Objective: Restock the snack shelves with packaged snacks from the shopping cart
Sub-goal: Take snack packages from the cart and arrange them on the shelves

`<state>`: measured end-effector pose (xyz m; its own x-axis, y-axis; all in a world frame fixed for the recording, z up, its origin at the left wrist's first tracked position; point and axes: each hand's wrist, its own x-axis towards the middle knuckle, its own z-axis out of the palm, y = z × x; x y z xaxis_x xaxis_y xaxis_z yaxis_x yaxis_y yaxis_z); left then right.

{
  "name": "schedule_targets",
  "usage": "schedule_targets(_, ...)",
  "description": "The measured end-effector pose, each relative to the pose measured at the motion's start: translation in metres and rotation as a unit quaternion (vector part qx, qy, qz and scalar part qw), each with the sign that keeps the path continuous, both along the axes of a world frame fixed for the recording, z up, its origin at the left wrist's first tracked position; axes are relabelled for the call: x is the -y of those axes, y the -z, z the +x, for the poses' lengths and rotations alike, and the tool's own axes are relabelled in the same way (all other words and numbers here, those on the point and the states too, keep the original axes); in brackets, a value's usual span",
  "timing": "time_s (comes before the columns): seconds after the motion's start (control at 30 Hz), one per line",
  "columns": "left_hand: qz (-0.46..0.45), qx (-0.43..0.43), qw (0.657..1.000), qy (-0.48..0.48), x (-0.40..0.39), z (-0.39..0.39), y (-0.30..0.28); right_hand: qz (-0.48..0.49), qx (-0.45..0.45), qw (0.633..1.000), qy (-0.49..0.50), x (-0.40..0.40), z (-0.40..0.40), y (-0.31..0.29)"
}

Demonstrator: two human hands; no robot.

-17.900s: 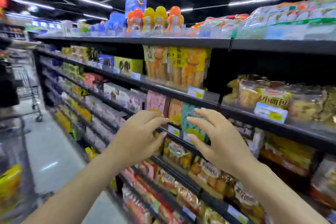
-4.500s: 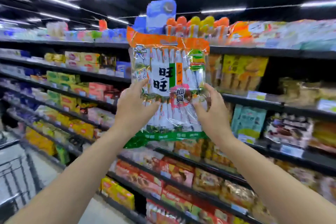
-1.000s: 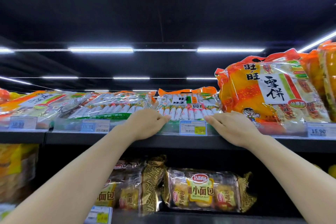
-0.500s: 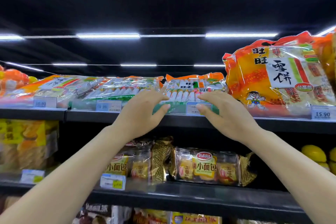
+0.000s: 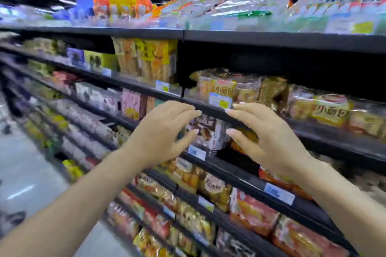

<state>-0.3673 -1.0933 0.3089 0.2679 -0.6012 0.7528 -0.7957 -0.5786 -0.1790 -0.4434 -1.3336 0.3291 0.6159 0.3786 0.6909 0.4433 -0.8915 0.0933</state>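
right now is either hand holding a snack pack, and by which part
Nothing is held. The left hand and right hand hover empty, fingers loosely spread, in front of the shelves.

From my remote station I see two bare forearms entering from the lower corners, each uncovered from the frame edge to the wrist, with no sleeve, watch, bracelet or glove on either. The left hand (image 5: 160, 131) and the right hand (image 5: 269, 137) carry no rings that I can make out. The fingernails (image 5: 229, 131) are short, pale and rounded, apparently unpainted, though motion blur softens finer detail.
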Motion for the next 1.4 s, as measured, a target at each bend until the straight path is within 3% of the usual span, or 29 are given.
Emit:
schedule_targets(0.33, 0.018, -0.121, 0.975, -0.185, -0.152, -0.081, 0.082, 0.017, -0.104, 0.978, -0.178, -0.143, 0.020, 0.082)
schedule_targets(0.87, -0.006, -0.256, 0.880, -0.399, -0.441, -0.134, 0.152, 0.019, -0.187, 0.926, -0.327, -0.452, 0.068, 0.151)
schedule_targets(1.17, -0.050, -0.295, 0.838, -0.457, -0.547, -0.118, 0.172, 0.009, -0.255, 0.904, -0.342, -0.566, 0.112, 0.188)
schedule_targets(1.4, -0.084, -0.309, 0.813, -0.486, -0.607, -0.050, 0.198, 0.010, -0.299, 0.875, -0.381, -0.636, 0.191, 0.226)
